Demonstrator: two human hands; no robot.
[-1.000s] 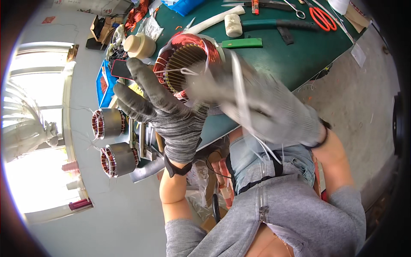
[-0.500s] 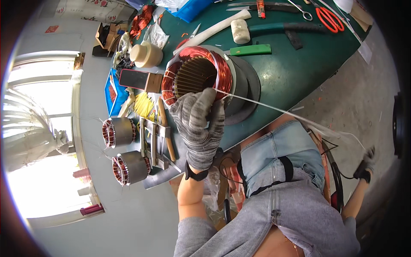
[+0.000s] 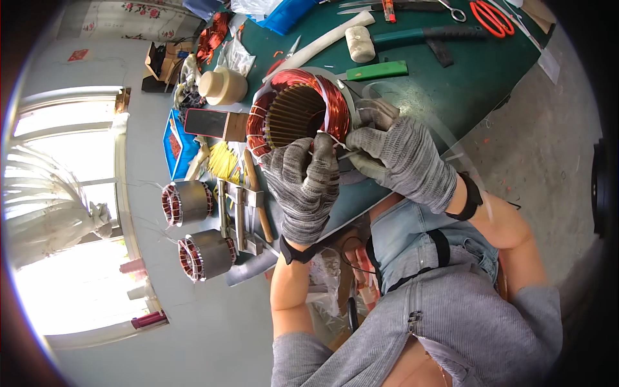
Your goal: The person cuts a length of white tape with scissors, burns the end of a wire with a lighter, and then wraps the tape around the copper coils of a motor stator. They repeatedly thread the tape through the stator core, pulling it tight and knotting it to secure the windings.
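Farthest left of the stator (image 3: 298,116), two smaller wound stators (image 3: 195,226) sit past the edge of the green surface (image 3: 451,84), with a bundle of yellow sleeves (image 3: 225,164) and a wooden-handled tool (image 3: 256,193) lying between them and it. The stator itself stands on the surface near its front edge, its copper windings bulging around the slotted core. Just below it the left hand (image 3: 303,187), gloved in grey knit, has its fingers curled together against the lower right rim of the winding, pinching what looks like a thin white lacing cord (image 3: 329,137) there. Right of the stator, touching its rim, the right hand (image 3: 400,161) has its grip closed too, thumb and fingertips meeting the left hand's at the same spot; a clear plastic strip (image 3: 445,138) arcs past it. Behind the stator lie a white mallet (image 3: 358,39), a green-handled tool (image 3: 377,69) and orange scissors (image 3: 493,16). The step appears to be tying the winding head; the next move likely calls for drawing the cord taut without nicking the copper.
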